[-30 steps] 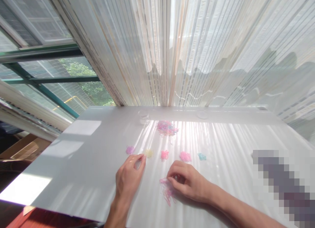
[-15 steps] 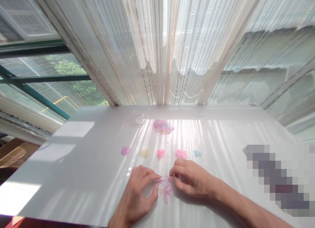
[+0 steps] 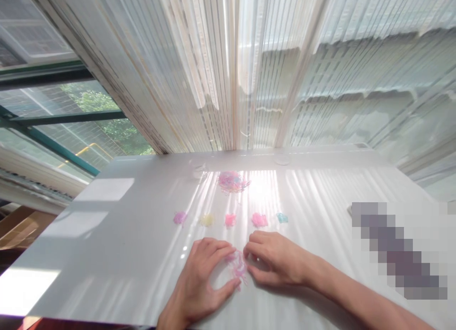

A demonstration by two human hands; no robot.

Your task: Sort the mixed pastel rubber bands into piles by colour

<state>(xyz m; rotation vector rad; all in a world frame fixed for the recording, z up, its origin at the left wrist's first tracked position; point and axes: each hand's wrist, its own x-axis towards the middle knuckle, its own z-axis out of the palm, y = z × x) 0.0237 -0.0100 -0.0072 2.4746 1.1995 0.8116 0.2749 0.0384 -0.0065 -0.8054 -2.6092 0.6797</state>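
Left hand [image 3: 206,278], thumb and fingers parted, frames pink strands [image 3: 238,267] on sunlit tabletop [image 3: 135,254] | Right hand [image 3: 274,259], fingers curled, meets their edge; grip unclear | Five colored clusters lie beyond

Sheer striped curtains [image 3: 199,73] hang behind a sunlit white table [image 3: 135,254].

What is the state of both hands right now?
Left hand: open, thumb and fingers apart around the nearest pinkish pile.
Right hand: curled beside that pile; whether it grips anything cannot be told.
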